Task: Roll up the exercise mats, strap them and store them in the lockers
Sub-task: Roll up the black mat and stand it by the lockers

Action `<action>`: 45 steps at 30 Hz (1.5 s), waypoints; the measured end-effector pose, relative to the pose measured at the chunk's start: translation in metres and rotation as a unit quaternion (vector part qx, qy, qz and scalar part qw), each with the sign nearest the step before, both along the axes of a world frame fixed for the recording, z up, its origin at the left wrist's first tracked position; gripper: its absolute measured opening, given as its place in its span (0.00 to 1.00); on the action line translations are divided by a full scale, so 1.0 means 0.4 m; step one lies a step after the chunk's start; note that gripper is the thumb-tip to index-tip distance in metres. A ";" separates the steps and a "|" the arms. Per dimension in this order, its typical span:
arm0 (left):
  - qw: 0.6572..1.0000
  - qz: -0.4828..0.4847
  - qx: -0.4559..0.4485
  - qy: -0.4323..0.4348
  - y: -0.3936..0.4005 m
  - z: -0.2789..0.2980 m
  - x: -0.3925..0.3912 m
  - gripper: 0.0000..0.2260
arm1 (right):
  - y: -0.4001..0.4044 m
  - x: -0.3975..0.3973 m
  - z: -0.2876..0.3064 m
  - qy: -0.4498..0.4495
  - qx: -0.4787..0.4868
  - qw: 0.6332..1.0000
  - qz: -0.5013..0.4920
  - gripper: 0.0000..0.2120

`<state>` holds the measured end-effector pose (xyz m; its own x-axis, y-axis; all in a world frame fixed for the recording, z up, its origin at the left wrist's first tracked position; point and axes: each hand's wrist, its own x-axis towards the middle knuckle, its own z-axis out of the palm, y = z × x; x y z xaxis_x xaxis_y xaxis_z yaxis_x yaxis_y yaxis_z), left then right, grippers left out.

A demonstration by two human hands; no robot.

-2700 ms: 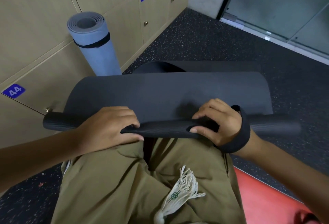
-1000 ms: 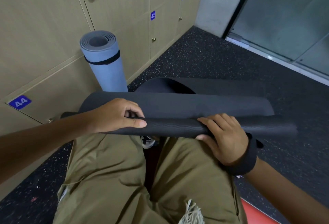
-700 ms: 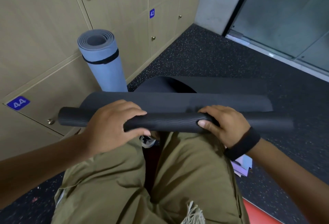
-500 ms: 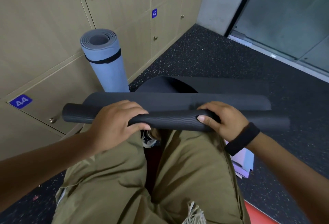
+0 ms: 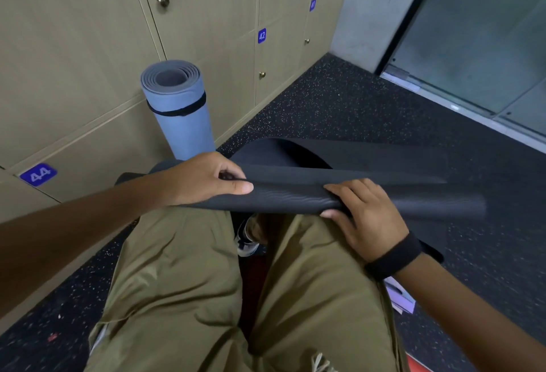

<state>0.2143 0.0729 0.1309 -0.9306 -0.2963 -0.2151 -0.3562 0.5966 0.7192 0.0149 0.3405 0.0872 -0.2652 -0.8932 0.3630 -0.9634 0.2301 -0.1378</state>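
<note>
From the head view, we were looking down over olive trousers (image 5: 183,277) at a black mat (image 5: 295,197) stretched across our knees. Its near edge was rolled into a tight tube, while the loose sheet ran off beyond it onto the speckled floor (image 5: 339,106).

Our left hand (image 5: 201,179) sat on the left part of the roll, fingers (image 5: 227,171) curled into the fold and the thumb laid flat along the top of the tube, pinching it. Our right hand (image 5: 363,218) gripped the roll further right, fingers draped over the top, thumb tucked beneath. A black strap (image 5: 394,255) ringed that wrist.

Off to the left, a blue mat (image 5: 183,114) stood upright on the floor, rolled and bound near its top by a black band (image 5: 177,111), right against the lockers (image 5: 74,61). We could read door plates 44 (image 5: 38,174), 42 (image 5: 261,35) and 41 (image 5: 313,4). The doors in sight were closed.

A shoe (image 5: 246,241) showed between our knees, and pale papers (image 5: 400,298) lay on the floor under the right forearm. Glass panels (image 5: 478,32) filled the far right.
</note>
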 end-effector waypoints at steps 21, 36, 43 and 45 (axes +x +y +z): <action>0.953 -0.003 -0.278 0.123 0.036 -0.094 -0.010 0.30 | -0.113 -0.090 0.036 -0.100 0.061 0.993 -0.017 0.25; 0.977 -0.050 -0.209 0.011 -0.055 -0.063 -0.099 0.33 | -0.136 -0.076 -0.011 0.014 0.038 0.999 -0.032 0.27; 0.837 -0.027 -0.537 0.104 -0.014 -0.106 -0.084 0.28 | -0.181 -0.140 0.046 -0.101 0.112 0.988 -0.017 0.29; 0.819 -0.023 -0.566 0.093 -0.009 -0.123 -0.093 0.33 | -0.195 -0.158 0.060 -0.153 0.123 0.980 -0.009 0.25</action>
